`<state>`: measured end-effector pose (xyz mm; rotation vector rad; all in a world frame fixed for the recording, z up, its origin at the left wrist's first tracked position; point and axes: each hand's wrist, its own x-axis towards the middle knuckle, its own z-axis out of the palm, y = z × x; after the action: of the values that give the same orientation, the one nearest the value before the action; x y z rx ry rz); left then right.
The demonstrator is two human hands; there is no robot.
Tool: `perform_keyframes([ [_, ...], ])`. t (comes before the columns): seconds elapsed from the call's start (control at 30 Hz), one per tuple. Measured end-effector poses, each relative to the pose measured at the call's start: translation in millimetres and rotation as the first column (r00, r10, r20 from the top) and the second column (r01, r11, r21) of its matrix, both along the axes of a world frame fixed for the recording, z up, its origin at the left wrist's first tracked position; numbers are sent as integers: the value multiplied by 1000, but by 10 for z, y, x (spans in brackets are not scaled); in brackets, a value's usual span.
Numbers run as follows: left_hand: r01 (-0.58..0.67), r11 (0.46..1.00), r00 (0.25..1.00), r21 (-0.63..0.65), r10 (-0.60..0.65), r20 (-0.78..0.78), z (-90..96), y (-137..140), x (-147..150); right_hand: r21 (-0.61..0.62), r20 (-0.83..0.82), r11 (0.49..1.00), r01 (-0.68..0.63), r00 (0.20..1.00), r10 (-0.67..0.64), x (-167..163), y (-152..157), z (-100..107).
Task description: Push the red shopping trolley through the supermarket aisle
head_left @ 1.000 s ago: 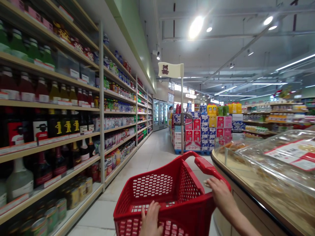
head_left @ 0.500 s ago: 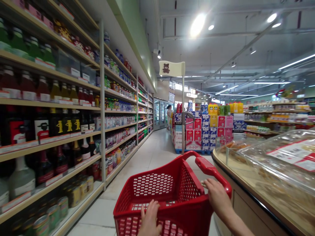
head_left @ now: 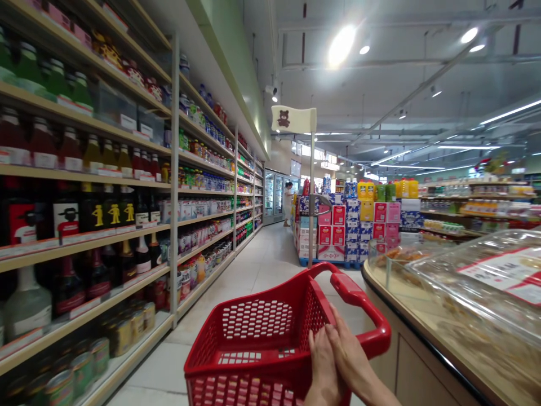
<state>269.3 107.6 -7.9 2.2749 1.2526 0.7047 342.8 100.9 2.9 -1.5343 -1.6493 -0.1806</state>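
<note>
A red plastic shopping cart (head_left: 253, 361) with perforated walls stands low in front of me, its curved red handle (head_left: 375, 337) at the right. At the right end of the near rim, my left hand (head_left: 323, 363) has its fingers closed over the edge. Lying close against it on the right is my right hand (head_left: 350, 352), its fingers stretched out toward the basket's inner panel and apart from the handle. The palms and undersides of both hands are hidden. A pole carrying a cream flag (head_left: 295, 119) with a bear on it rises beyond the basket.
Shelves (head_left: 122, 234) of bottles, cans and jars line the left side. A counter (head_left: 386, 313) with clear-lidded food trays (head_left: 477, 287) curves along the right. Stacked drink cartons (head_left: 332, 225) stand ahead beside the tiled aisle (head_left: 253, 251), where a person (head_left: 288, 204) is visible far off.
My left hand has moved right along the near rim to meet my right hand. The right hand has shifted left, away from the handle. The cart sits slightly farther left in view.
</note>
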Motion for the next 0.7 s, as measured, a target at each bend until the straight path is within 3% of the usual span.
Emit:
perform_keyframes([
  [0.1,-102,977,991,186,84,104,-157,49,-177,24,162,992,126,979,-128,303,15,8],
  [0.2,-124,922,988,366,80,131,-511,195,-803,8,306,987,163,939,-158,559,-10,-37],
  [0.27,-155,855,987,496,118,107,-756,302,-1259,21,370,991,129,920,-128,613,-45,-80],
  [0.33,-267,758,963,596,233,135,-911,362,-1487,51,384,991,120,914,-130,574,-76,-110],
  [0.4,-320,681,947,659,255,196,-931,353,-1350,74,372,989,130,916,-149,479,-94,-118],
  [0.5,-302,588,950,751,114,292,-767,260,-667,99,352,985,141,921,-167,330,-107,-100],
  [0.57,-344,559,928,755,77,365,-647,205,-287,106,336,984,143,926,-171,269,-110,-84],
  [0.63,-327,535,931,779,43,361,-616,199,-248,110,323,984,138,932,-166,244,-110,-73],
  [0.7,-258,528,959,809,40,280,-695,244,-584,108,309,985,138,937,-165,238,-106,-69],
])
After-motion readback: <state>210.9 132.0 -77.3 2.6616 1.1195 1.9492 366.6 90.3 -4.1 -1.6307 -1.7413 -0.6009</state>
